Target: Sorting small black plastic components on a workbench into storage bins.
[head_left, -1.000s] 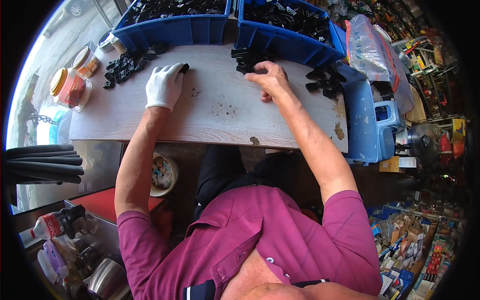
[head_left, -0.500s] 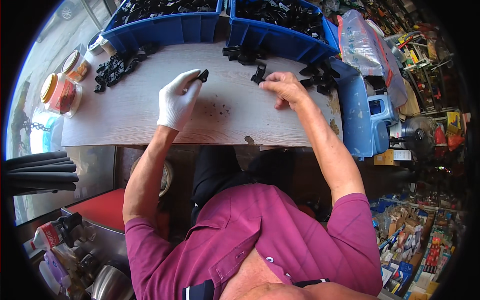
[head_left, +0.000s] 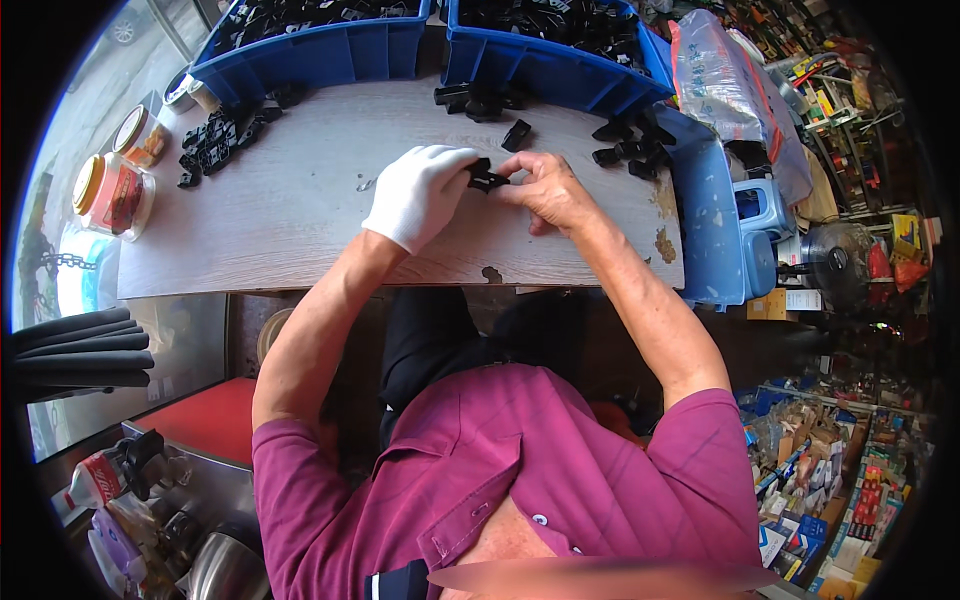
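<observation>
My left hand [head_left: 420, 192], in a white glove, and my bare right hand [head_left: 545, 188] meet over the middle of the grey wooden table [head_left: 290, 230]. Between their fingertips they pinch a small black plastic part [head_left: 486, 179]. One loose black part [head_left: 516, 135] lies just beyond the hands. More black parts sit in a pile [head_left: 480, 102] by the far bin, in a heap [head_left: 222, 140] at the far left, and in a cluster [head_left: 625, 140] at the right.
Two blue bins [head_left: 330, 55] [head_left: 560, 65] full of black parts stand along the table's far edge. Lidded jars [head_left: 110, 190] stand at the left end. A blue stool [head_left: 720, 230] and a plastic bag [head_left: 725, 85] are at the right. Black tubes [head_left: 70, 350] lie lower left.
Both hands have come together from apart toward the table's middle. The left hand brought a black part from the left side, and the right hand now grips it too.
</observation>
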Demonstrator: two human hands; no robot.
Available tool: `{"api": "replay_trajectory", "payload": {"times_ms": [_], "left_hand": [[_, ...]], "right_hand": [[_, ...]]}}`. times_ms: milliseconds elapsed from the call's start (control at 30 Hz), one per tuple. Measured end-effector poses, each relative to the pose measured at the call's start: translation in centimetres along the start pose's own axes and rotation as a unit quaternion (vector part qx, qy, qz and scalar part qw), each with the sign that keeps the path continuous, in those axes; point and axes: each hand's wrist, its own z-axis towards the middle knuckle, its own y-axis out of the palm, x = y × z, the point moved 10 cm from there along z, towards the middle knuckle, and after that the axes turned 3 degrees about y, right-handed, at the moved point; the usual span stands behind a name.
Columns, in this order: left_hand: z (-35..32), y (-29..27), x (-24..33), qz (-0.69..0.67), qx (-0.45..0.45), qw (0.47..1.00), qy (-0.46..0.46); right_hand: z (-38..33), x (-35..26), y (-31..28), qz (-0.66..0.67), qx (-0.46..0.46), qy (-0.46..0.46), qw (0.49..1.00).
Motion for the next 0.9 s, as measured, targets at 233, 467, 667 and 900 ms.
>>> {"api": "replay_trajectory", "payload": {"times_ms": [233, 467, 667, 900], "left_hand": [[1.1, 3.1, 2.5, 0.065, -0.102, 0.986, 0.117], [-0.3, 3.0, 3.5, 0.097, -0.091, 0.982, 0.133], [-1.4, 2.4, 4.3, 0.11, -0.085, 0.984, 0.116], [-6.5, -4.9, -1.4, 0.267, -0.095, 0.957, -0.062]], "right_hand": [[0.4, 0.4, 0.1, -0.01, 0.035, -0.017, 0.999], [0.1, 0.4, 0.0, 0.007, 0.033, -0.035, 0.999], [-0.1, 0.7, 0.2, -0.043, 0.0, -0.019, 0.999], [0.1, 0.8, -0.6, 0.045, 0.033, -0.069, 0.996]]}}
